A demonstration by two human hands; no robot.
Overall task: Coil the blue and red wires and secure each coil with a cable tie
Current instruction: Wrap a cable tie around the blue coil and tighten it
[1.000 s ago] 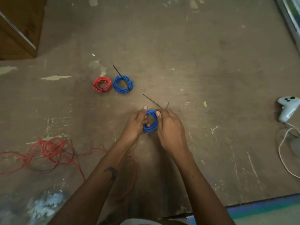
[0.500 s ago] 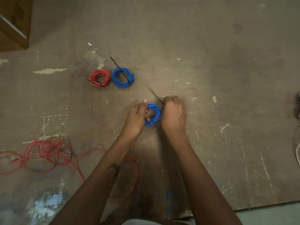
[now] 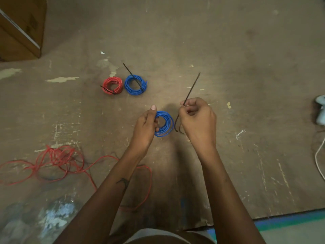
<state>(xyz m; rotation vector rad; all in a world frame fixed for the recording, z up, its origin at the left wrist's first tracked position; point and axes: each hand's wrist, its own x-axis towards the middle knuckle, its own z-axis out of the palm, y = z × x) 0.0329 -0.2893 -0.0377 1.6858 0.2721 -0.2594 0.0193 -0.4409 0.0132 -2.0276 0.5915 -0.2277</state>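
My left hand (image 3: 145, 125) grips a small blue wire coil (image 3: 165, 125) by its left side, thumb pointing up. My right hand (image 3: 197, 118) pinches a black cable tie (image 3: 191, 88) whose tail sticks up and to the right; the tie's lower part curves down beside the coil's right edge. Farther back on the floor lie a red coil (image 3: 112, 85) and a blue coil (image 3: 135, 84), each with a black tie around it. A loose tangle of red wire (image 3: 58, 159) is spread at the left, one strand running under my left forearm.
A cardboard box (image 3: 21, 27) stands at the far left corner. A white controller (image 3: 320, 110) with a white cable (image 3: 319, 159) lies at the right edge. The brown floor board ends at a blue-green strip (image 3: 288, 221) near my right elbow.
My right hand has come off the blue coil and moved right and up, drawing the cable tie's tail out. My left hand still holds the coil.
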